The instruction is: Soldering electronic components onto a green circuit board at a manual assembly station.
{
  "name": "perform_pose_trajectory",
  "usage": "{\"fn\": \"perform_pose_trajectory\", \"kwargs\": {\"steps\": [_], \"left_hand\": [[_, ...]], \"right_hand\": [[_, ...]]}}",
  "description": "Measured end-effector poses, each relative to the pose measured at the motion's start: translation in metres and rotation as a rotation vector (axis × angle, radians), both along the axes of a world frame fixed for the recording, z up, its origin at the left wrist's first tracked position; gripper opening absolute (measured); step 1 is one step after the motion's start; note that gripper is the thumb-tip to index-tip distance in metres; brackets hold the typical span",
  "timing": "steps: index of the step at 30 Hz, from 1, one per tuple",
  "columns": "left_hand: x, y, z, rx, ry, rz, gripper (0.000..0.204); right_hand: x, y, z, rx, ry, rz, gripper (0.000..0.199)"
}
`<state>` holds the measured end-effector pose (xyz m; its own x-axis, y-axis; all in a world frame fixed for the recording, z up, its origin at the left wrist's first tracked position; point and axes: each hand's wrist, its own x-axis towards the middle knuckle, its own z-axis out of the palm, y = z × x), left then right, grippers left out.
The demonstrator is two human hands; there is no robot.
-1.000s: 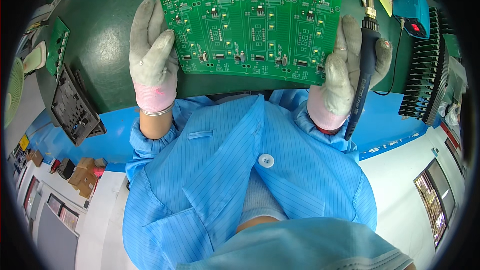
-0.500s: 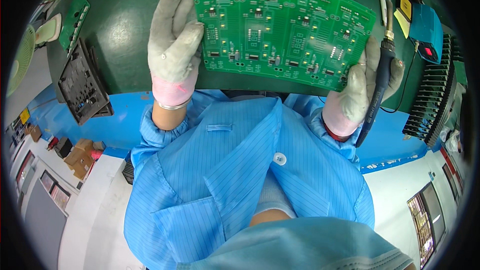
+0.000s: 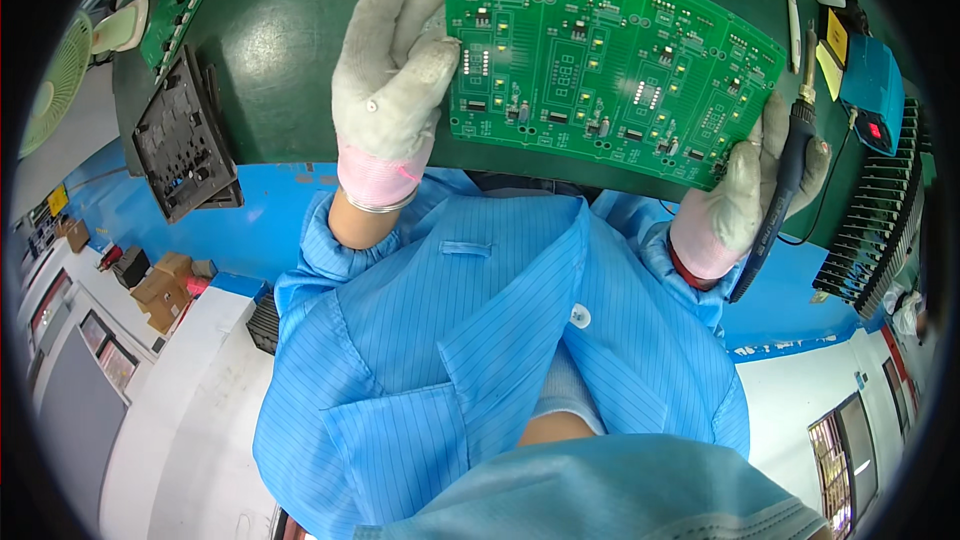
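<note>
A green printed circuit board panel [image 3: 610,70] is held up over the bench, its face with small mounted components turned toward me. My left hand [image 3: 390,70], in a whitish glove with a pink cuff, grips its left edge, thumb in front and fingers partly behind. My right hand [image 3: 738,195], gloved alike, holds the lower right corner of the panel. A dark-handled soldering iron [image 3: 783,180] is also in that hand, its metal tip pointing up and away from the board. The fingers behind the board are hidden.
A dark green bench top [image 3: 270,50] lies beneath. At left are a black tray-like fixture [image 3: 180,140], another green board [image 3: 178,15] and a light green fan [image 3: 62,80]. On the right stand a blue soldering station [image 3: 868,90] and a black slotted rack [image 3: 875,210]; a cable hangs near the iron.
The board and both hands have shifted right in the picture, the left hand most. The surroundings have shifted slightly right too. Both hands keep their hold.
</note>
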<state>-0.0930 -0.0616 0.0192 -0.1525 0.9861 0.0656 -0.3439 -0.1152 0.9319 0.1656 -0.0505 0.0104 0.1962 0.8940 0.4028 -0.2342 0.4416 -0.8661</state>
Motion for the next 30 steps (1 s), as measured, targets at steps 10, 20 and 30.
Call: {"fn": "perform_pose_trajectory", "kwargs": {"steps": [10, 20, 30], "left_hand": [[-0.009, -0.003, -0.001, -0.067, -0.109, -0.182, 0.065], [-0.008, -0.007, -0.012, 0.111, 0.002, -0.078, 0.041], [-0.016, 0.004, -0.015, 0.341, 0.190, -0.155, 0.023]], "right_hand": [[-0.004, 0.005, -0.001, 0.023, 0.010, -0.045, 0.063], [0.010, 0.000, -0.011, 0.106, -0.389, -0.002, 0.058], [0.004, 0.001, -0.012, 0.081, -0.349, 0.019, 0.053]]}}
